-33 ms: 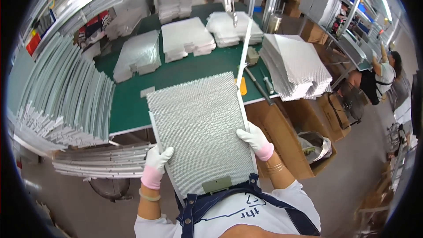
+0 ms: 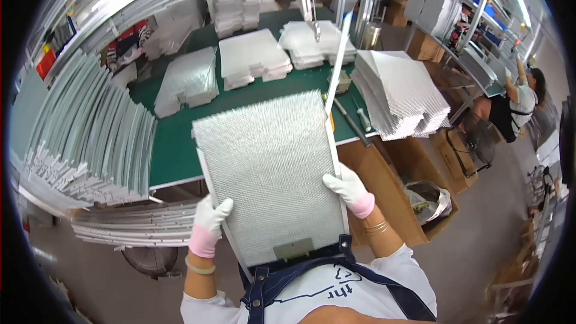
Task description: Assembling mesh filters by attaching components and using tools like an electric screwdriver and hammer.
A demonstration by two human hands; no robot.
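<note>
In front of my body I hold a silvery mesh filter panel point(image 2: 270, 174), tilted, its lower end against my apron. Pale metal rails run along both sides; the right rail point(image 2: 339, 54) sticks out well past the panel's far edge, which has no rail. My left hand point(image 2: 210, 216), in a white glove with a pink cuff, grips the left side, thumb on the mesh. Gloved alike, my right hand point(image 2: 348, 186) grips the right side, thumb also on top. The fingers beneath are hidden. A grey-green plate point(image 2: 293, 248) with a hole sits at the panel's near end.
Mesh sheet stacks point(image 2: 255, 54) lie on the green table point(image 2: 174, 162), with another stack point(image 2: 402, 93) at right beside a hammer point(image 2: 354, 121) and screwdriver point(image 2: 362, 114). Metal frame strips point(image 2: 90, 126) stand at left. Cardboard boxes point(image 2: 384, 192) sit below right. A co-worker point(image 2: 522, 102) works far right.
The panel's far end has shifted slightly up and to the left, and its mesh catches more light. Both hands keep their hold, my left hand a little further left.
</note>
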